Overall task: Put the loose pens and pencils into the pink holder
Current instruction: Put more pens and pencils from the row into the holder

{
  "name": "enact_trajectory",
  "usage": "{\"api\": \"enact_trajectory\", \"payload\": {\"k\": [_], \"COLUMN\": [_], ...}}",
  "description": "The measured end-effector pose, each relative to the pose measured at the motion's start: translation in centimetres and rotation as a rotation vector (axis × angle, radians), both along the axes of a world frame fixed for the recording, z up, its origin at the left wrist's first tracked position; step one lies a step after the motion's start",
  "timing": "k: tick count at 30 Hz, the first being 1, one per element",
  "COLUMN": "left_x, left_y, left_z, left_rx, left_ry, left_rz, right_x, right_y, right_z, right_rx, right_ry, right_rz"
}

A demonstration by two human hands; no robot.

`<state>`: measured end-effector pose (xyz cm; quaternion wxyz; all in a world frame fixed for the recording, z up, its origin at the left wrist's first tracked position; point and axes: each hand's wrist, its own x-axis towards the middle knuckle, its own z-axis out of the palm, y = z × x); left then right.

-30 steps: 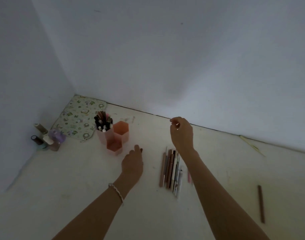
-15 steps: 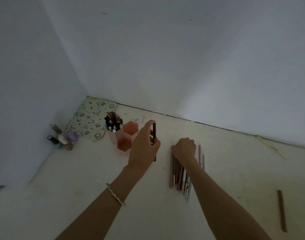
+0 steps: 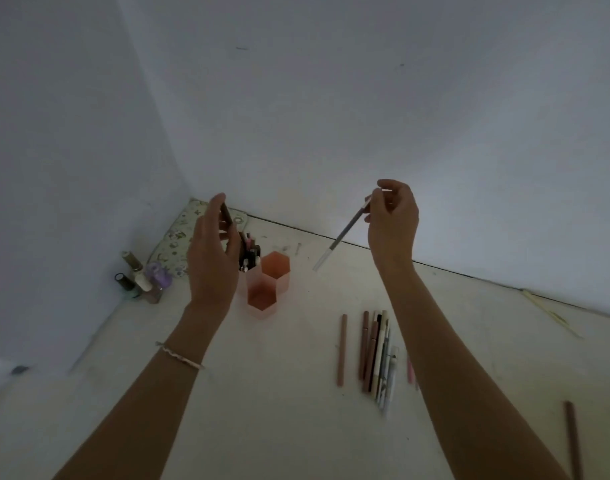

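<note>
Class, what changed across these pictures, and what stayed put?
The left hand lifted a dark brown pencil off the table to the pink hexagonal plastic holder. The right hand dipped to the row of loose pens and raised a slim grey pen. Holder and row stayed.

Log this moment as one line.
left hand: holds pencil by holder | right hand: holds pen raised | loose pens: on table
</note>
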<state>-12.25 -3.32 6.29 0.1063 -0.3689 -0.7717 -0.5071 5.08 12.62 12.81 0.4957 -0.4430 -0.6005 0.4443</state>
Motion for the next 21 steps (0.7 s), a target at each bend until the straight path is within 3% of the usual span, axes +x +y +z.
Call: {"api": "enact_trajectory", "payload": {"k": [5, 9, 12, 17, 21], "left_x": [-1.1, -1.3, -0.8, -1.7, -2.0], "left_y": [0.4, -0.9, -1.8, -2.1, -2.6], "left_z": [-0.1, -1.1, -2.0, -0.1, 0.3], "left_rx": [-0.011, -0.115, -0.231, -0.005, 0.038], "left_ry": [0.135, 0.057, 0.219, 0.152, 0.052], "left_rz": [-0.002, -0.046, -0.001, 0.177, 0.126], "right_x": [-2.1, -3.2, -3.4, -5.6, -7.7], "right_y": [-2.2, -3.4, -3.8, -5.5, -7.2], "right_z": [1.1, 0.9, 0.8, 0.3, -1.8], "right_rx": [0.031, 0.044, 0.042, 0.130, 0.301], "right_ry": [0.090, 0.112, 0.165, 0.205, -0.016], "right_rz": [0.058, 0.060, 0.028, 0.052, 0.163]}}
